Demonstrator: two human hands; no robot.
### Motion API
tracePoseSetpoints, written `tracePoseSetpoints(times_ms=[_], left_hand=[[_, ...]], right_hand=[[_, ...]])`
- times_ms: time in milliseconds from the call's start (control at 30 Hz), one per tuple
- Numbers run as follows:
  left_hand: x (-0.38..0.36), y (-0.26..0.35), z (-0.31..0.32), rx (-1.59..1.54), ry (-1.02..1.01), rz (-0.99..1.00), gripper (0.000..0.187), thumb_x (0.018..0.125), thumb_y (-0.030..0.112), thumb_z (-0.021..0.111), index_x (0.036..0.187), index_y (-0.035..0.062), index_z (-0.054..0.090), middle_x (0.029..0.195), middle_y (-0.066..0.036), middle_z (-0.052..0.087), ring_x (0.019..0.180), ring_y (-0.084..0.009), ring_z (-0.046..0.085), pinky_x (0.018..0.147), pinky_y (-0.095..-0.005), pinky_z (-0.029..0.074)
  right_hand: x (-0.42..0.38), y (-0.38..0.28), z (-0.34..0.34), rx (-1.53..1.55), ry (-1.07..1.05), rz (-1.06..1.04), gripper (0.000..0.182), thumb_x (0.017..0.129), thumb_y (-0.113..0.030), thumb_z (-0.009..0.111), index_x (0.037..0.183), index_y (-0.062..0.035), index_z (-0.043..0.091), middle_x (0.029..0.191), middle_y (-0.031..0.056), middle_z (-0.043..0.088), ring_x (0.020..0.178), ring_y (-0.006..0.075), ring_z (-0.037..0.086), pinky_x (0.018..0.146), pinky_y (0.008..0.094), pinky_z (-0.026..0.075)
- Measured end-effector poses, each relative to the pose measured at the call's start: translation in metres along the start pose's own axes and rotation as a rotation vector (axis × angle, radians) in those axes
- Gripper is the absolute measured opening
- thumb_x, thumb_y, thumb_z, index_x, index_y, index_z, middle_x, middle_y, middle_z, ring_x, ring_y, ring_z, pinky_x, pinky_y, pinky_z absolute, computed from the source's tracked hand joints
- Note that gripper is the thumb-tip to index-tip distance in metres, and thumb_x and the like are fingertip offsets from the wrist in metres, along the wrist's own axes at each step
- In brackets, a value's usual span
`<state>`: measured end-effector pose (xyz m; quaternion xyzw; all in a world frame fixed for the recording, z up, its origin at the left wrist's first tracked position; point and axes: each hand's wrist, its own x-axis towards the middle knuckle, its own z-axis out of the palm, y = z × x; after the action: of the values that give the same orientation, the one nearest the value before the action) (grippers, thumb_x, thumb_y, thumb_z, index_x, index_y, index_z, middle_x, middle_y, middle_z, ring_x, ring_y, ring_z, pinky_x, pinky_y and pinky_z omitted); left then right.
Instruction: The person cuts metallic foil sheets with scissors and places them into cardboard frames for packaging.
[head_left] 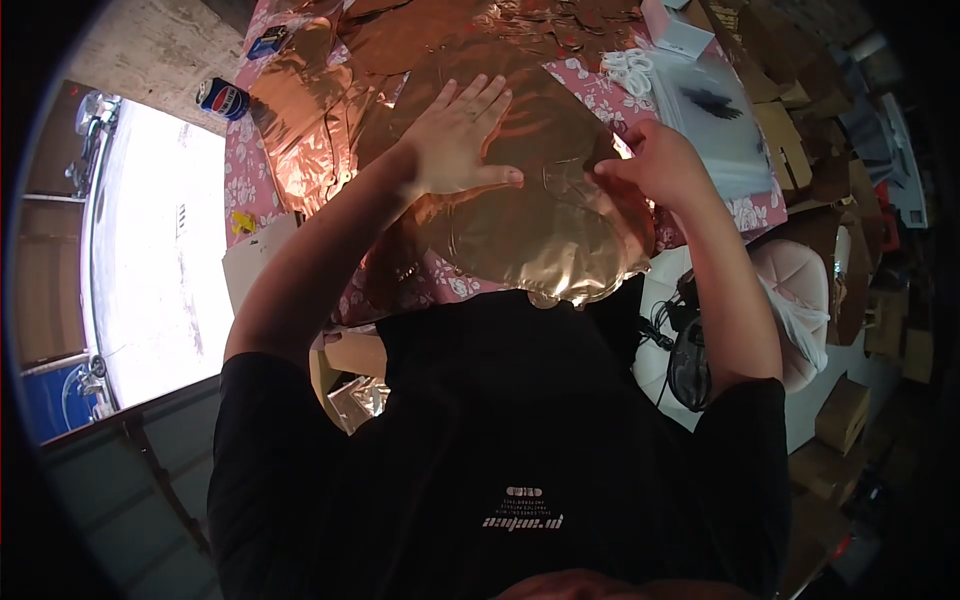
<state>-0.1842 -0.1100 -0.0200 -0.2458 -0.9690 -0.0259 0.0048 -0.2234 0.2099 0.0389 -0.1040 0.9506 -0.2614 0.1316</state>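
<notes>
Bare hands point(462, 142) point(655, 168) touch crinkled, shiny copper-coloured foil point(535, 225).

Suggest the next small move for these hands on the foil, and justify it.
Probably smooth the foil towards its crinkled lower edge with the left hand, which lies flat on it, fingers spread; the right hand, curled at the foil's right edge, could steady it.

The flat, bare left hand point(462, 140) is palm down, fingers spread to about 1 o'clock and thumb out to 3. The bare left arm point(320, 255) leans up to 1 o'clock. The bent, bare right hand point(655, 165) points near 10 o'clock; its fingertips seem curled, but they are hard to see. The bare right arm point(730, 280) leans to 11.
</notes>
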Motion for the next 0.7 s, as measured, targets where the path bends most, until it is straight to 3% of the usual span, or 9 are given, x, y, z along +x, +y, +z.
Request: tracePoseSetpoints(times_ms=[133,333,433,500,633,700], left_hand=[[-0.002,-0.002,0.005,0.001,0.037,0.004,0.121,0.093,0.081,0.060,0.171,-0.0022,0.020,0.179,-0.024,0.018,0.167,-0.0392,0.014,0.135,-0.0544,0.011],[-0.004,0.002,0.005,0.007,0.071,-0.009,0.120,0.092,0.081,0.060,0.170,-0.0020,0.021,0.179,-0.023,0.020,0.167,-0.0391,0.016,0.135,-0.0550,0.013],[-0.004,0.001,0.008,0.014,0.086,-0.010,0.121,0.092,0.083,0.059,0.170,-0.0021,0.022,0.179,-0.023,0.021,0.166,-0.0390,0.017,0.135,-0.0554,0.014],[-0.004,0.000,0.009,0.017,0.091,-0.010,0.121,0.092,0.084,0.058,0.170,-0.0021,0.022,0.178,-0.023,0.021,0.166,-0.0390,0.017,0.135,-0.0554,0.014],[-0.005,0.000,0.011,0.022,0.108,-0.004,0.122,0.092,0.085,0.056,0.170,-0.0021,0.023,0.178,-0.022,0.023,0.166,-0.0388,0.018,0.135,-0.0555,0.014],[-0.005,0.000,0.011,0.021,0.115,-0.005,0.122,0.092,0.085,0.056,0.170,-0.0016,0.023,0.178,-0.022,0.023,0.166,-0.0386,0.018,0.135,-0.0554,0.015]], right_hand=[[0.018,0.015,-0.001,-0.022,-0.133,-0.042,0.048,0.079,-0.035,0.094,0.104,0.0019,0.075,0.090,0.0173,0.078,0.081,0.0300,0.075,0.076,0.0422,0.058],[0.024,0.021,0.000,0.091,-0.207,-0.009,0.038,0.086,-0.029,0.089,0.101,0.0029,0.076,0.086,0.0149,0.077,0.079,0.0234,0.072,0.072,0.0379,0.055],[0.021,0.017,-0.001,0.343,-0.311,0.082,0.036,0.087,-0.018,0.088,0.110,0.0050,0.074,0.092,0.0133,0.077,0.083,0.0196,0.073,0.074,0.0347,0.057],[0.014,0.016,0.002,0.540,-0.284,-0.021,0.043,0.085,-0.007,0.087,0.121,0.0080,0.068,0.100,0.0115,0.075,0.086,0.0181,0.072,0.076,0.0318,0.059],[0.017,0.010,-0.004,0.626,-0.363,-0.007,0.051,0.083,-0.001,0.086,0.127,0.0093,0.063,0.105,0.0115,0.073,0.088,0.0183,0.073,0.079,0.0309,0.061],[0.017,-0.002,-0.016,0.608,-0.511,-0.011,0.046,0.089,-0.004,0.080,0.131,0.0049,0.061,0.114,0.0085,0.072,0.097,0.0132,0.073,0.081,0.0263,0.058]])
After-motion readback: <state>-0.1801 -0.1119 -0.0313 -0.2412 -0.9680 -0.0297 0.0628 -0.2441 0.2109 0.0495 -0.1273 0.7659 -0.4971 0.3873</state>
